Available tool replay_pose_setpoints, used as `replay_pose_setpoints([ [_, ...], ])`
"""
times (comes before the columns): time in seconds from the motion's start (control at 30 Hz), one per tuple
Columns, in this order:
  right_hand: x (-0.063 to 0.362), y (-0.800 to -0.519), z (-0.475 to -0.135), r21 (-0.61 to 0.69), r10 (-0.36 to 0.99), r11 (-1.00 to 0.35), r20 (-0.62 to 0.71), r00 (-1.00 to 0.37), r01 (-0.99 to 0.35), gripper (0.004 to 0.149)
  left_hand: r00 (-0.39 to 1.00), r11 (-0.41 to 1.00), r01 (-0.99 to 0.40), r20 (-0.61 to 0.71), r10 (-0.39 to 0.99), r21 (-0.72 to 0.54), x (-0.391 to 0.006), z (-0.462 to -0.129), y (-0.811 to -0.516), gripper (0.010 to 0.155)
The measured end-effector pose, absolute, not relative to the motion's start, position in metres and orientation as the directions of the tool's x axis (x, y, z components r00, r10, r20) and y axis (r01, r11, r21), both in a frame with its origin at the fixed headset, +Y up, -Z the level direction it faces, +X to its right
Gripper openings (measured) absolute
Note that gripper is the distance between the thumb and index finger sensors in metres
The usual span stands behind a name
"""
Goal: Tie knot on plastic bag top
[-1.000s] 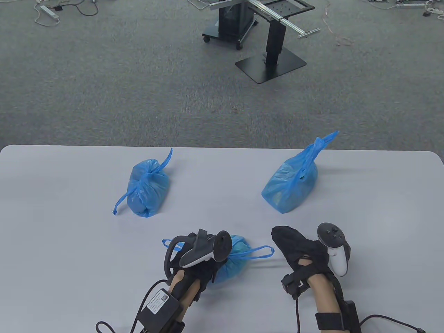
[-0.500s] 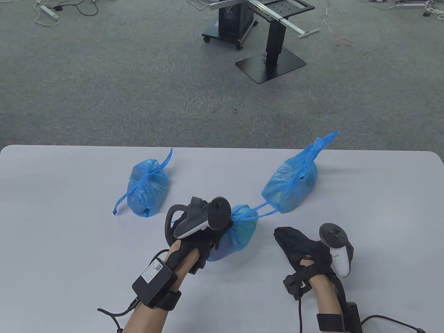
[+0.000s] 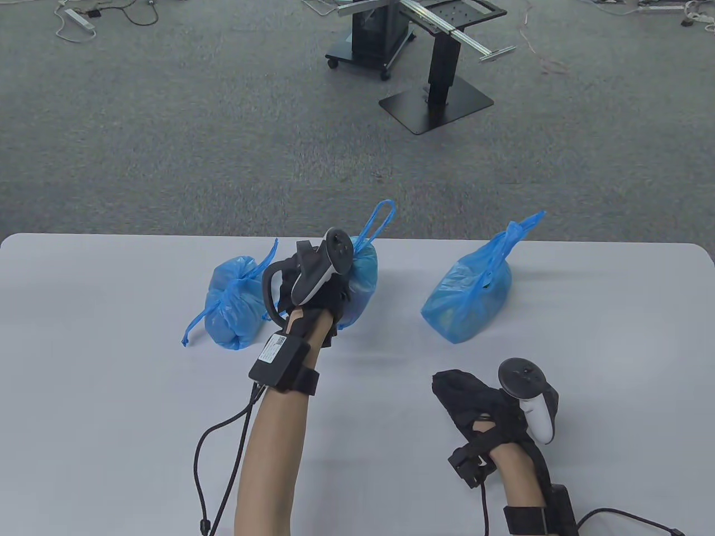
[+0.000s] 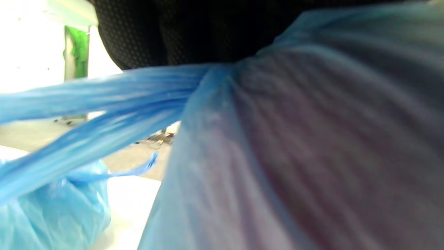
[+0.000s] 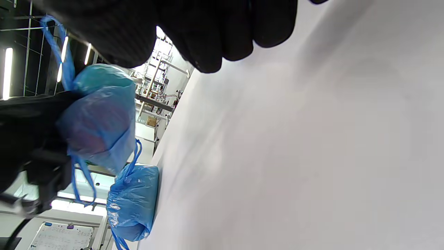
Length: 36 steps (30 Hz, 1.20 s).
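1. I see a white table (image 3: 111,435) under my work.
2. Grey carpet (image 3: 167,139) lies beyond its far edge.
3. A black stand (image 3: 435,95) sits there, beside a wheeled cabinet (image 3: 371,39).
4. Loose cables (image 3: 106,14) trail at the far left.

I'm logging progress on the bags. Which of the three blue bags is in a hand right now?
The middle bag, gripped by the left hand between the other two. The left bag and right bag lie untouched on the table.

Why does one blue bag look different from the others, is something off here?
Nothing is spilled or torn. The middle bag is simply held off the table by the left hand, handle loop sticking up. The other two bags lie tied.
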State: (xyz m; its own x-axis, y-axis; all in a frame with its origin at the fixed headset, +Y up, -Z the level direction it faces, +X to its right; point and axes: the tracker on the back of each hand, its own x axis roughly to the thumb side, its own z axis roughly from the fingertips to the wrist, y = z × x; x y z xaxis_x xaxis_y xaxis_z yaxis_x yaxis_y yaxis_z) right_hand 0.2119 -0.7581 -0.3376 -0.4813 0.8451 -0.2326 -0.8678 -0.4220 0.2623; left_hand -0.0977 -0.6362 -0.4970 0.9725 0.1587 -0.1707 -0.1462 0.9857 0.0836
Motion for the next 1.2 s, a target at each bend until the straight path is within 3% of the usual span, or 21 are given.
replay_pose_setpoints([
  [0.23,0.213,-0.762,-0.338,0.273,0.826,-0.437,-0.255,-0.502,-0.857,0.061,0.97,0.994,-0.097,-0.22,0.106,0.052,-0.084,-0.534,-0.693,0.05],
  [0.4,0.214,-0.763,-0.338,0.276,0.822,-0.434,-0.267,-0.502,-0.857,0.061,0.972,0.998,-0.055,-0.226,0.063,0.04,-0.068,-0.542,-0.709,0.051],
  [0.6,0.213,-0.762,-0.337,0.281,0.815,-0.437,-0.279,-0.508,-0.855,0.061,0.968,1.0,-0.003,-0.252,0.002,0.0,-0.055,-0.546,-0.715,0.054],
  [0.87,0.213,-0.762,-0.337,0.287,0.813,-0.437,-0.279,-0.511,-0.853,0.061,0.971,0.998,-0.059,-0.231,0.062,0.022,-0.057,-0.54,-0.712,0.06],
  [1.2,0.199,-0.757,-0.334,0.306,0.8,-0.485,-0.222,-0.557,-0.819,0.061,0.97,0.987,-0.105,-0.207,0.128,0.12,-0.098,-0.505,-0.681,0.062],
])
